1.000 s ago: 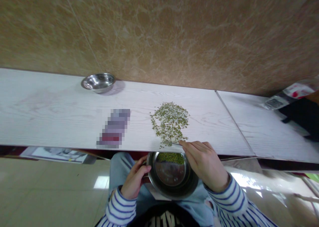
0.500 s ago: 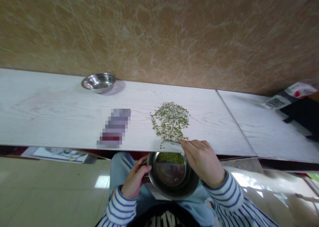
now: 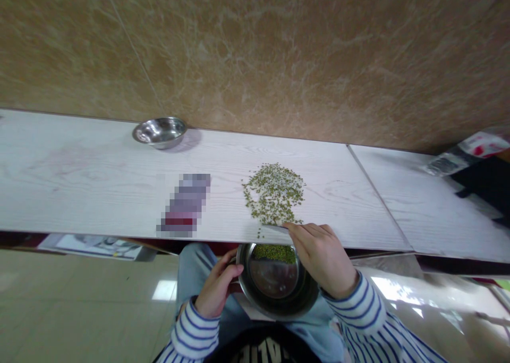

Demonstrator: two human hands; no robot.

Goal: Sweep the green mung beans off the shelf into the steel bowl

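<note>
My left hand (image 3: 217, 287) is closed on the left side of a steel pot (image 3: 279, 304), which sits over my lap just below the table edge. Inside the pot, green mung beans (image 3: 274, 253) are gathered at the far side. With its fingers pinched, my right hand (image 3: 319, 251) holds a thin metal spoon (image 3: 274, 227), laid low at the near edge of a spread of loose mung beans (image 3: 274, 193) on the table. White grains seem mixed among the spread beans. Most of the spoon's handle is hidden by the fingers.
A small steel bowl (image 3: 160, 133) stands by the wall at the back left. Left of the beans lies a pixelated flat object (image 3: 185, 206). At far right are a plastic packet (image 3: 470, 150) and a black item (image 3: 486, 185). A seam (image 3: 378, 195) crosses the white table.
The spoon has shifted slightly; its rounded end showed among a clump of beans a second ago and now fewer beans lie around it. My left hand and the pot have stayed put.
</note>
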